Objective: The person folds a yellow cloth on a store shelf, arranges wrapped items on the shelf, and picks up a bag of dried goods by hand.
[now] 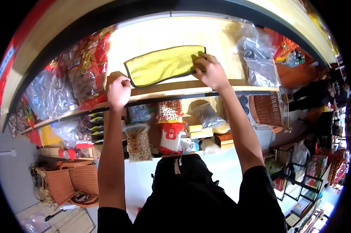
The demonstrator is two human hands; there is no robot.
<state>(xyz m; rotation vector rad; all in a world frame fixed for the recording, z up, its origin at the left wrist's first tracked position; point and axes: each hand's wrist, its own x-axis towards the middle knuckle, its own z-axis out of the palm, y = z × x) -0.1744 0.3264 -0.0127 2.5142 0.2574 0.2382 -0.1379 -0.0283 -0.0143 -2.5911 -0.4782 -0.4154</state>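
Observation:
A yellow cleaning cloth (162,66) with dark edging lies spread across the upper wooden shelf (152,33), folded into a long strip. At its left end, my left hand (118,90) is closed, with its fingers at the cloth's lower left corner. My right hand (211,72) pinches the cloth's right end, thumb and fingers bent over the edge. Beside my left hand stand red bags of round dried goods (84,73). To the right of my right hand are clear plastic bags (260,62) with dark contents.
Below, a lower shelf holds a bag of nuts or beans (138,143), a red and white sugar bag (171,138) and a grey bag (207,115). Wicker chairs (72,182) stand lower left, another wicker piece (265,111) at right. A person in dark clothes (330,89) is far right.

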